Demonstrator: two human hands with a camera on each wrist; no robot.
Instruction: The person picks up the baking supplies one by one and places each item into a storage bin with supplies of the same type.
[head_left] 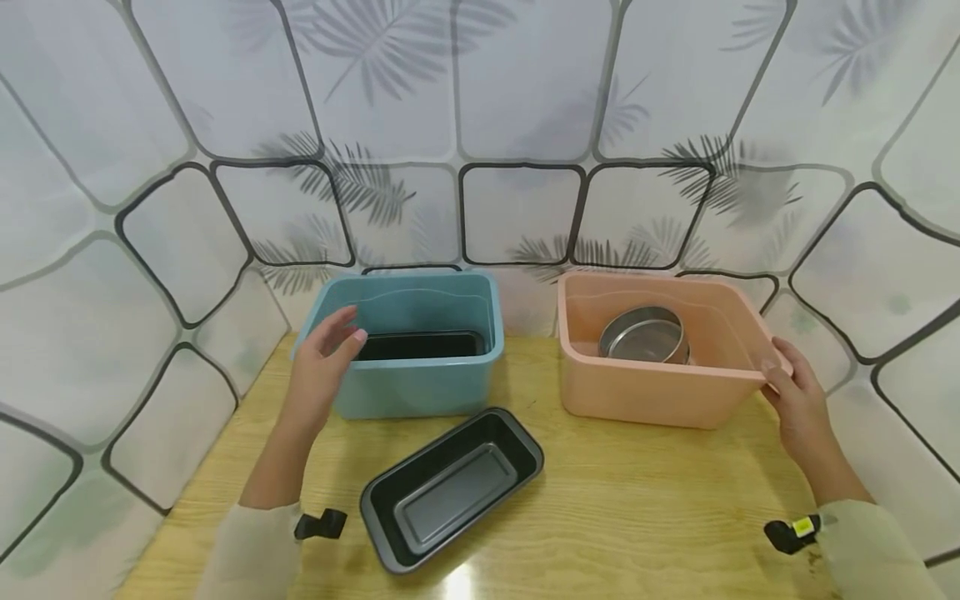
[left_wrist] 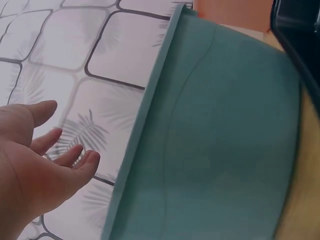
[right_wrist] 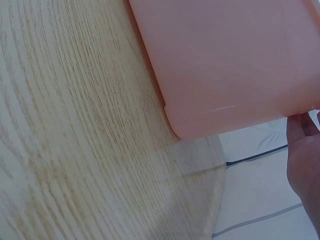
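A blue plastic bin (head_left: 417, 387) stands at the back left of the wooden table (head_left: 645, 508), with a black loaf pan (head_left: 420, 345) inside it. My left hand (head_left: 324, 360) hovers open at the bin's front left corner, fingers spread, holding nothing; the left wrist view shows the same open hand (left_wrist: 47, 160) beside the bin's wall (left_wrist: 220, 150). A second black loaf pan (head_left: 452, 486) lies on the table in front of the bin. My right hand (head_left: 793, 390) grips the right front rim of a pink bin (head_left: 652, 392), which holds a round metal sieve (head_left: 645, 335).
A white curtain with black lines and leaf prints (head_left: 480, 125) surrounds the table on the back and both sides. The pink bin's wall (right_wrist: 235, 60) fills the right wrist view above bare wood (right_wrist: 75, 150). Bare table lies in front of the pink bin.
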